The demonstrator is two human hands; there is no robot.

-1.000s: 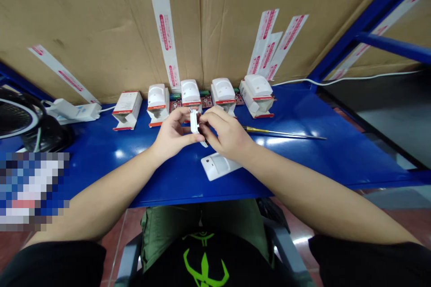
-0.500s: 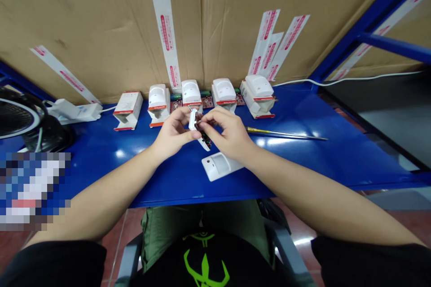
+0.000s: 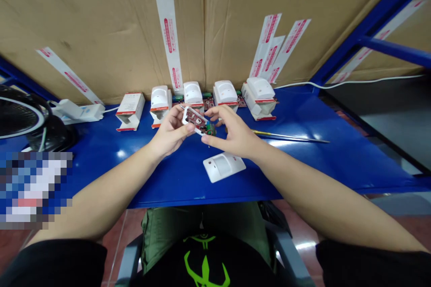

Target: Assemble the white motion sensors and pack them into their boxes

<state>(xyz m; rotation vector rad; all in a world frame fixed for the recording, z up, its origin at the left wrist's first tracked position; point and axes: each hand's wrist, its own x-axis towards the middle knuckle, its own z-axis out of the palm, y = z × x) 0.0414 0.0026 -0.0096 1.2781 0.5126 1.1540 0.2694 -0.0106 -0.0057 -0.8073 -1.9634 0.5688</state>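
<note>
View: head camera, 1 scene, blue bench [image 3: 175, 184] in front of the person.
Left hand: [image 3: 171, 134] pinches the white housing [image 3: 185, 116] by its left end, thumb on the near edge, fingers behind.
Right hand: [image 3: 232, 131] thumb and fingers parted around the housing's right end; whether they grip it, cannot tell.
Housing: held above the bench between the 2 hands, open side showing, red circuit board [image 3: 193, 118] inside; green part [image 3: 211, 129] at the right end.
Loose cover: white front cover [image 3: 225, 166] flat on the bench, nearer the person than the hands; small red mark near 1 corner, not legible.
Screwdriver: yellow-handled screwdriver [image 3: 289, 136] lying right of the right hand.
Back row: 5 red-and-white cartons [image 3: 130, 110]; 4 carry white sensor units [image 3: 225, 91] on top, leftmost carries none. Print on the red bands too small to read.
Wall tape: white tape [image 3: 167, 22] on cardboard [image 3: 101, 22], red blocks with pale characters and pictograms; wording not resolved.
Shirt: black shirt [image 3: 161, 273], bright green emblem.
</note>
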